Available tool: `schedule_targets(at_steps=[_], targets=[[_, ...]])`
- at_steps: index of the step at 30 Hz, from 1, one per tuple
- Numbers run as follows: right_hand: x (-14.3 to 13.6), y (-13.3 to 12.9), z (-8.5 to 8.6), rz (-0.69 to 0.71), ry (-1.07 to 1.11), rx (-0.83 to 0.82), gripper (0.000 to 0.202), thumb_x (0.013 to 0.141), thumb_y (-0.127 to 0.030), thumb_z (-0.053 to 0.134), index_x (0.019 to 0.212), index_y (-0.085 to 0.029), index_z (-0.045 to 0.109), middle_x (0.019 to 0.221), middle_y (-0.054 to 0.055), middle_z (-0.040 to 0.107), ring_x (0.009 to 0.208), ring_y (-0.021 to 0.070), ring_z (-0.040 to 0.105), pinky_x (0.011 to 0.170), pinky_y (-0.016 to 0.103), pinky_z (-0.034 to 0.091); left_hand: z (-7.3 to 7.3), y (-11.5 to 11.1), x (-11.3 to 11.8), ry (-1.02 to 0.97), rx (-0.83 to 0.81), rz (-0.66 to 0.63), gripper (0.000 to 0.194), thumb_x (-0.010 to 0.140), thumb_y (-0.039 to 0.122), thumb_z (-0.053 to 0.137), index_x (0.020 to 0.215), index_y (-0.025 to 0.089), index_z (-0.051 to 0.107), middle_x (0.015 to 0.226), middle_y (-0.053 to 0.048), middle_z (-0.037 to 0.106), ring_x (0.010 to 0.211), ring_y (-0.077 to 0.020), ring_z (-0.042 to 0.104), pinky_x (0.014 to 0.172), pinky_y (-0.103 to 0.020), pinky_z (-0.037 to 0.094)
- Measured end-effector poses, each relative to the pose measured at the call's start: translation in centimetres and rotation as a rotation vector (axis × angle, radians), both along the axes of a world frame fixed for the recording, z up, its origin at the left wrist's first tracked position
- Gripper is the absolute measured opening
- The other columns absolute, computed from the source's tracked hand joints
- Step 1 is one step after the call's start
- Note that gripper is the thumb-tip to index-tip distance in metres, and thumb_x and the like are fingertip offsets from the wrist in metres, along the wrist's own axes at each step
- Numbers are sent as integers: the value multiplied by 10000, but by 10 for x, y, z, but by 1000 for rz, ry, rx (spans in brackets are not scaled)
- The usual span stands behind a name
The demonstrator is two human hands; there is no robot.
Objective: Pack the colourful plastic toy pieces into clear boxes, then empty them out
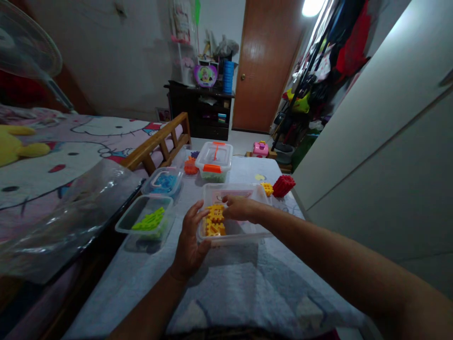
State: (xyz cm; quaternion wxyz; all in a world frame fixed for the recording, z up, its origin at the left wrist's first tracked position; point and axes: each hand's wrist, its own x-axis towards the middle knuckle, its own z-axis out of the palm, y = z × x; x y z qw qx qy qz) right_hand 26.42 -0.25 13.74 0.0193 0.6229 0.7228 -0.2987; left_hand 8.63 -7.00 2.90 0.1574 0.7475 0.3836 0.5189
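A clear rectangular plastic box point(247, 231) sits on the cloth-covered table, with yellow-orange interlocking pieces point(215, 222) in its left end. My left hand point(191, 241) is at the box's left end, its fingers apart and its thumb by the near corner, holding nothing. Inside the box, my right hand point(240, 208) reaches in from the right, fingertips bent down at the right side of the yellow pieces. Whether those fingertips grip a piece is too small to tell. Beyond the box's right corner lie more yellow pieces point(267, 189) and a red cluster of pieces point(283, 186).
To the left stand an open tub point(122, 225) of green pieces point(150, 220) and a container of blue pieces point(164, 182). Orange pieces point(191, 165) and a lidded box point(214, 158) with orange clasps are farther back. A wooden bed rail point(164, 146) borders the table's left side.
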Motion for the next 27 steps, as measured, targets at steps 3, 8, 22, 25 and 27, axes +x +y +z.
schedule_targets(at_steps=[3,8,22,25,27], targets=[[27,6,35,34,291,-65,342,855,-111,573,1184,-169,644,1185,83,721,819,121,708,647,184,538,-1,0,-1,5,-11,7,588,967,629,389,1400,238,464,1542,-144,396,1438,-340,364,1154,-558,331],[91,37,61,-29,306,253,272,912,-113,521,1165,-146,616,1043,83,749,842,142,709,710,231,552,-3,0,-2,9,-16,19,588,963,636,393,1398,249,470,1546,-131,399,1440,-333,358,1157,-552,326],[126,76,-57,160,-551,289,578,800,-165,672,1345,-87,500,1332,260,602,1293,338,529,1043,440,381,-4,2,-5,34,-7,27,599,952,658,390,1396,263,474,1544,-119,406,1436,-348,366,1153,-561,329],[128,80,-62,146,-543,271,446,896,-197,566,1324,-81,515,1274,260,631,1212,327,596,1000,434,416,-5,2,-5,31,0,32,597,951,657,394,1391,263,478,1537,-123,413,1428,-349,377,1147,-562,338],[129,80,-63,140,-536,254,434,910,-203,549,1327,-88,515,1265,260,632,1170,319,627,962,420,449,-5,3,-5,34,3,37,602,948,660,395,1387,258,481,1534,-128,416,1425,-353,381,1144,-565,344]])
